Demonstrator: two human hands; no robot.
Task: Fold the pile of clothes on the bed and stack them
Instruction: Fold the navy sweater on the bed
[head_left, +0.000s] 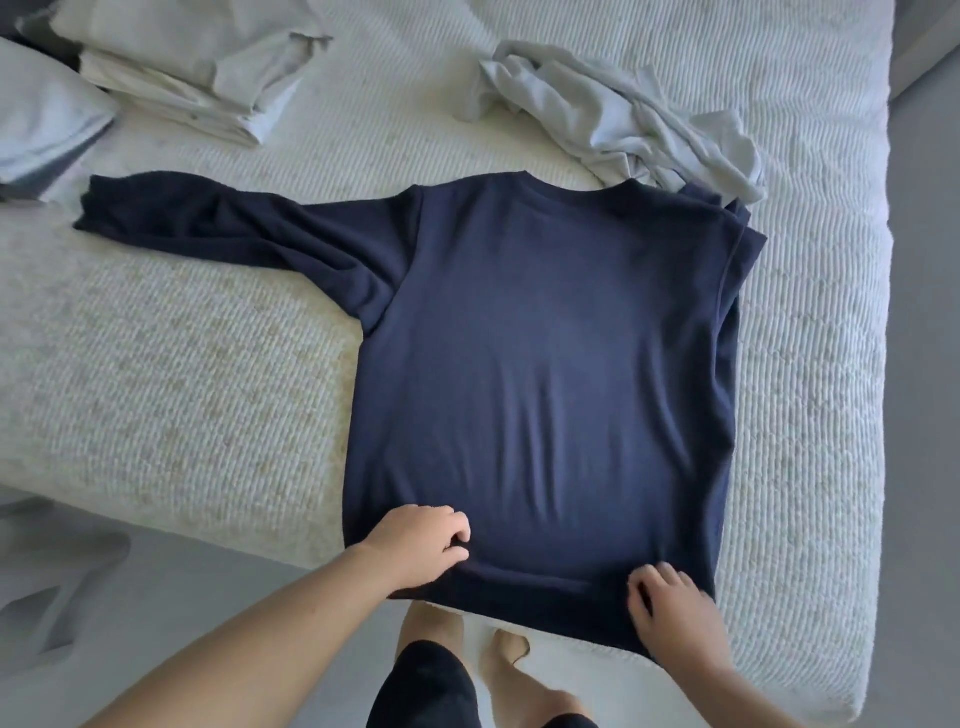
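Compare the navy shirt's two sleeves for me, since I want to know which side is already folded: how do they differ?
The left sleeve lies stretched out flat across the bed, fully visible. The right sleeve is tucked in at the shoulder, with only bunched layers showing at the edge, partly under the crumpled pale garment. Both belong to the navy shirt, whose hem the left hand and right hand grip.

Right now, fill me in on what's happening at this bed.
A person is folding laundry. A navy sweatshirt lies flat on the bed, one sleeve stretched out, the other tucked under. The left hand and right hand both grip its bottom hem. A folded stack sits at the far corner; a crumpled grey garment waits unfolded.
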